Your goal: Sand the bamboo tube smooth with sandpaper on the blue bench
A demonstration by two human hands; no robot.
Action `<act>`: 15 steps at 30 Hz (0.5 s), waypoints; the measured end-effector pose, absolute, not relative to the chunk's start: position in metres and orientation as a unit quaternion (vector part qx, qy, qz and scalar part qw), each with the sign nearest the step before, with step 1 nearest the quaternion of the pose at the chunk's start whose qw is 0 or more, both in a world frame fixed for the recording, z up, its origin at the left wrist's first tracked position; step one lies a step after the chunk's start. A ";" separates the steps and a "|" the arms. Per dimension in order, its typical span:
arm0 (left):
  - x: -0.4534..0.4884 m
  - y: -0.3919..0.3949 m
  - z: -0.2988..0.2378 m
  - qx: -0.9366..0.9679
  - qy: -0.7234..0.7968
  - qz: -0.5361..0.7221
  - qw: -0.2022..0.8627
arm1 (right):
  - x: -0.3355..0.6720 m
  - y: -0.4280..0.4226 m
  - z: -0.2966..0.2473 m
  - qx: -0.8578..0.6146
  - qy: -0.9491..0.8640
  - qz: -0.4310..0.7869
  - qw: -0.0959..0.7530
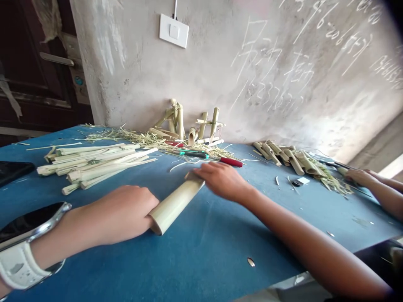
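From the head view, the left hand [126,212] is curled nearly into a fist, pressed against and apparently holding one end of a pale, smooth bamboo tube [174,205], which lies on the blue table [201,256]. The right hand [220,180] reaches across, its fingers [201,170] extended onto the tube's far end; whether they grip it, I cannot tell. A white-strapped smartwatch [28,247] circles the left wrist.

Beyond the left hand lies a loose heap of long split bamboo strips [94,165]. Ahead of the hands, dry fibrous shavings [135,138] scatter around a red-handled tool [231,162] and a green-handled tool [192,154]. Past them, small lashed bamboo frames [178,119] lean against a chalk-scrawled concrete wall [201,71]. Right of the right hand, short bamboo segments [277,153] are piled near a co-worker's hand [359,177].
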State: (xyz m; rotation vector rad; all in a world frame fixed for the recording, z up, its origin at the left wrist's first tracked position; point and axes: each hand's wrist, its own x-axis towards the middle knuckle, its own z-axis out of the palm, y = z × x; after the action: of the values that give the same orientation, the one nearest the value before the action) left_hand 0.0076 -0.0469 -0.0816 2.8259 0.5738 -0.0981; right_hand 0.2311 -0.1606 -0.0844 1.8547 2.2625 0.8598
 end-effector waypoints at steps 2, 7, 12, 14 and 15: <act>0.005 -0.046 -0.082 0.973 0.189 -0.026 0.128 | 0.242 -0.159 -0.083 0.673 0.683 0.277 0.066; 0.002 -0.047 -0.082 0.976 0.181 -0.018 0.121 | 0.207 -0.171 -0.078 0.562 0.801 0.203 0.020; 0.000 -0.046 -0.084 0.978 0.179 -0.016 0.108 | 0.219 -0.165 -0.077 0.610 0.762 0.217 0.018; -0.001 -0.044 -0.085 0.979 0.175 -0.015 0.104 | 0.238 -0.159 -0.078 0.689 0.682 0.240 0.047; -0.001 -0.043 -0.086 0.980 0.171 -0.013 0.104 | 0.242 -0.158 -0.078 0.708 0.659 0.245 0.059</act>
State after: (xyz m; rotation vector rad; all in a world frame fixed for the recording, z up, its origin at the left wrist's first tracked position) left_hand -0.0012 -0.0429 -0.0863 2.8889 0.5040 -0.0396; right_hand 0.2421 -0.1579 -0.0781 2.1441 1.9968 0.7428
